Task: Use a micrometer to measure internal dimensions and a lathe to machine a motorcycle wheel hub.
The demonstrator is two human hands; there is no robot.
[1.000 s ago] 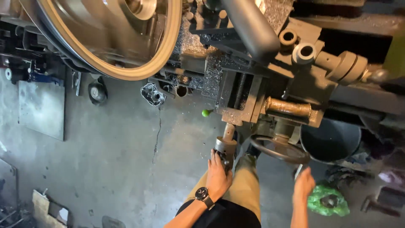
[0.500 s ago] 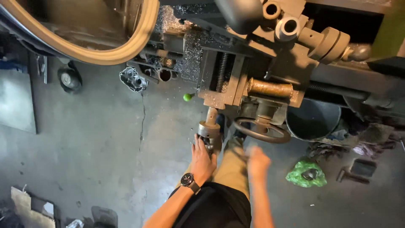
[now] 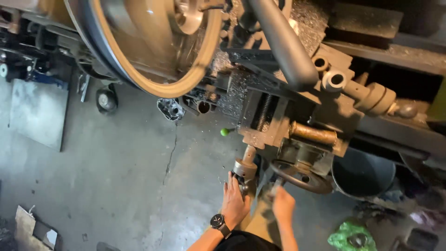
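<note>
The left hand (image 3: 233, 201), a watch (image 3: 218, 221) on its wrist, is wrapped around the crank (image 3: 245, 171), a short steel cylinder on a shaft jutting from the front of the lathe (image 3: 297, 116). The right hand (image 3: 282, 203) is closed on the handle at the rim of the handwheel (image 3: 301, 175), a dark, worn iron ring just to the right of the crank. The two hands sit close, nearly side by side. Above the handwheel lies a rusty brown cylinder (image 3: 313, 133), and a threaded screw (image 3: 263, 111) shows in a slot of the grey cast carriage, dusted with fine metal chips. A thick, smooth dark bar (image 3: 283, 42) crosses overhead. Upper left, a large round disc (image 3: 153, 42) with a tan, polished rim hangs over the floor. A small green knob (image 3: 225, 132) sticks out left of the carriage. The floor (image 3: 121, 186) is rough grey concrete with a thin crack, wide and open to the left. A black bucket (image 3: 363, 174) stands right of the handwheel; a green bag (image 3: 350, 237) lies below it.
</note>
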